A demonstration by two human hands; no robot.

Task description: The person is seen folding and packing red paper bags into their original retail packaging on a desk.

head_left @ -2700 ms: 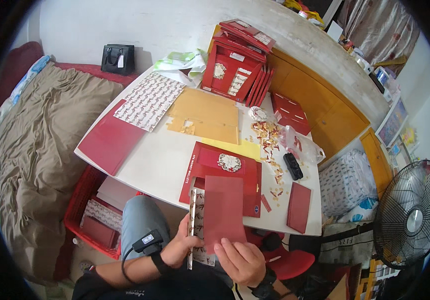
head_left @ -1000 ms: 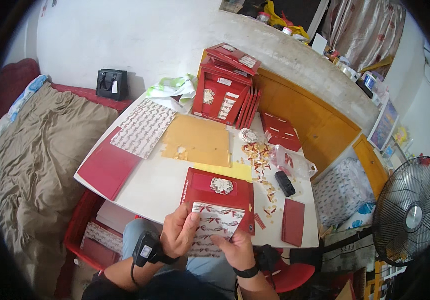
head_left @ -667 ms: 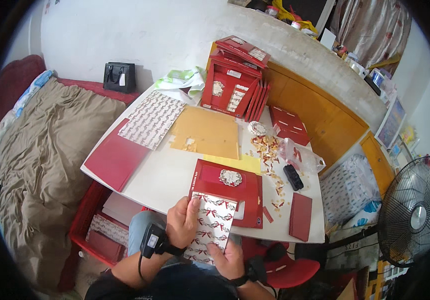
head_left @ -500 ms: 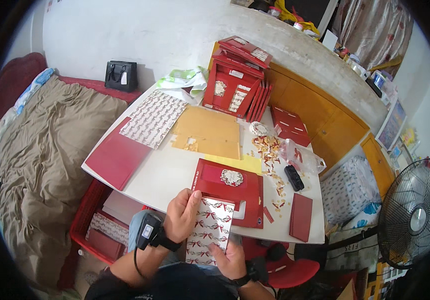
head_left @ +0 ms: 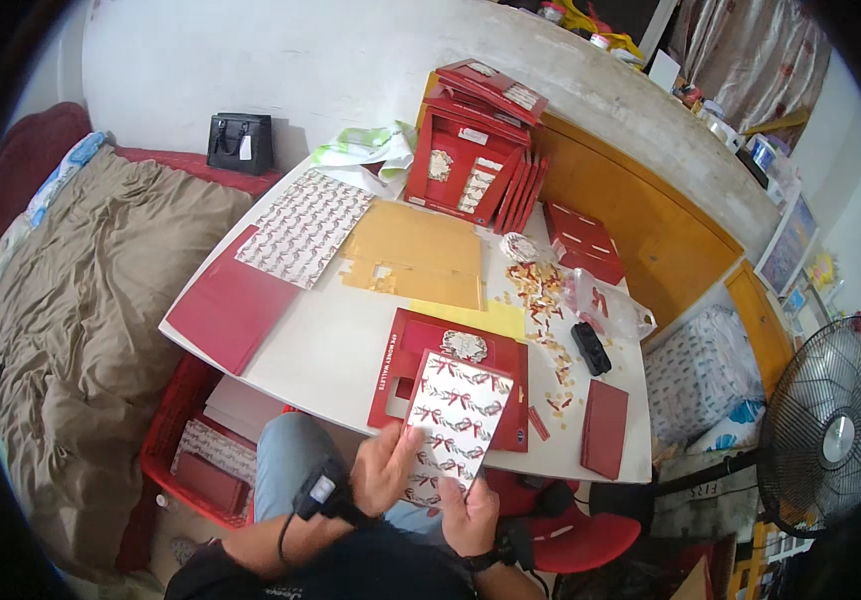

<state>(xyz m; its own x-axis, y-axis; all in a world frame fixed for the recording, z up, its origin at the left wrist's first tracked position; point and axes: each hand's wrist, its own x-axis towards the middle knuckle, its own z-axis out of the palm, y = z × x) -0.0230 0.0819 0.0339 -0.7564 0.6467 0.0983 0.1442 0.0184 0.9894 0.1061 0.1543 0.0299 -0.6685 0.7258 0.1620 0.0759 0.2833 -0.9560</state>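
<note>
The white patterned card (head_left: 462, 415), printed with rows of red bows and leafy sprigs, is in my two hands, tilted above the near edge of the table (head_left: 325, 370). My left hand (head_left: 385, 468) is clamped on its left edge near the bottom, and my right hand (head_left: 468, 515) pinches its lower right corner, thumb on top. Behind the card, partly hidden by it, a red cardboard pack (head_left: 387, 385) with a scalloped label lies on the table. Past that I see a yellow sheet (head_left: 470, 318) and a larger tan sheet (head_left: 415, 255), with patterned sheets (head_left: 305, 228) overlapping a dark red sheet (head_left: 230, 315) to the left. On the right are scattered small red and gold pieces (head_left: 535, 285), a black oblong object (head_left: 590, 348) and a dark red folder (head_left: 605, 430). Stacked red packs (head_left: 458, 150) stand at the back.
</note>
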